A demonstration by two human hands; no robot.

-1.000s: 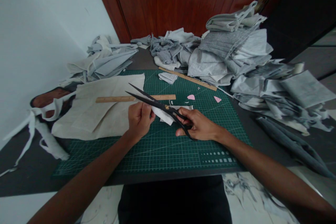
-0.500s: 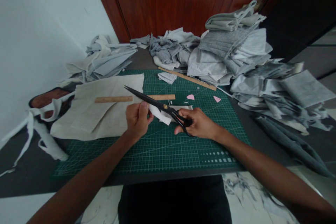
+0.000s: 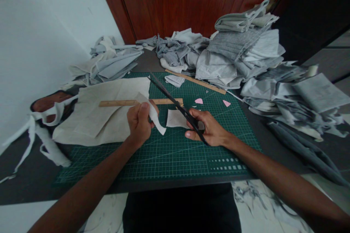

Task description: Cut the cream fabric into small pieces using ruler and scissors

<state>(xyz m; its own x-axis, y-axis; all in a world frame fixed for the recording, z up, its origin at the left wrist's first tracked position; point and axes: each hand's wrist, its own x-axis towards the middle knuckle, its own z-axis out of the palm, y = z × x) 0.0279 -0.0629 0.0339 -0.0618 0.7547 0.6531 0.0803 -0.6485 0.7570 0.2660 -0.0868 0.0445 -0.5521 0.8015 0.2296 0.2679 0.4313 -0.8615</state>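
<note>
My left hand [image 3: 140,121] is closed on a white fabric strip [image 3: 157,121], whose loose end hangs down to the right over the mat. In my right hand [image 3: 205,127] are black scissors [image 3: 171,98], fingers through the handles, blades slightly apart and pointing up and to the left. The blades are clear of the strip. Beneath the scissors, a small pale fabric piece [image 3: 177,119] lies on the green cutting mat [image 3: 175,160]. A wooden ruler [image 3: 117,103] runs behind my left hand, partly over a large cream cloth [image 3: 87,116].
Grey fabric piles [image 3: 235,51] line the back and right. Another cloth stack [image 3: 109,63] sits at the back left, near pale strips [image 3: 51,145]. A second wooden ruler [image 3: 197,81] slants at the mat's rear, near two pink chalk-like pieces [image 3: 198,101].
The scissors have swung more upright and opened a little, moving off the strip. My left hand has shifted slightly left with the strip, uncovering the small fabric piece on the mat.
</note>
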